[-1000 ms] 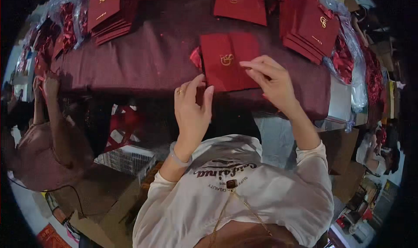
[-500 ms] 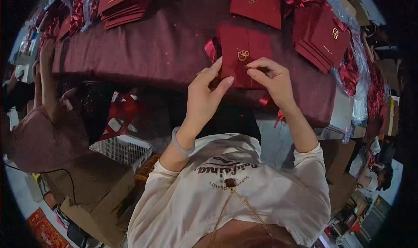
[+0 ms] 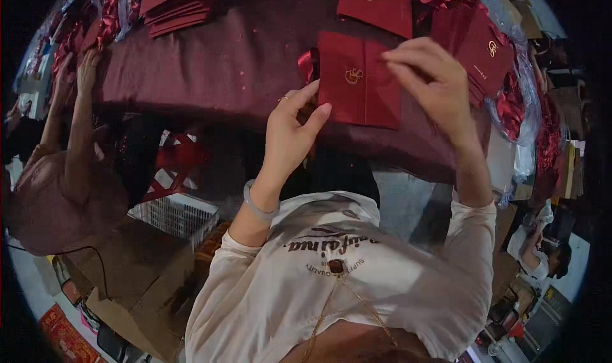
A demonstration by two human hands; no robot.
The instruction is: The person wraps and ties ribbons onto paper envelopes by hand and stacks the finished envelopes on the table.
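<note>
A flat dark-red folder (image 3: 382, 101) with a gold monogram and a vertical seam lies near the front edge of the cloth-covered table. My left hand (image 3: 292, 124) grips its lower left edge, the thumb on the front and the other fingers partly hidden. Behind those fingers a shiny red ribbon (image 3: 308, 66) sticks out from the folder's left side. Over the upper right edge hovers my right hand (image 3: 437, 79), thumb and fingertips pinched together. Whether anything small sits in that pinch is hidden.
Stacks of similar red folders stand at the back left (image 3: 175, 12), back (image 3: 375, 7) and right (image 3: 488, 54). Clear plastic wrap with red ribbons (image 3: 510, 111) hangs at the right. Another person's arms (image 3: 83, 101) reach the table at left. A cardboard box (image 3: 140, 267) and white crate (image 3: 178, 216) are below.
My right hand has lifted off the folder's middle and moved up and right. My left hand stays at the left edge. The other person's arm has moved onto the table's left end.
</note>
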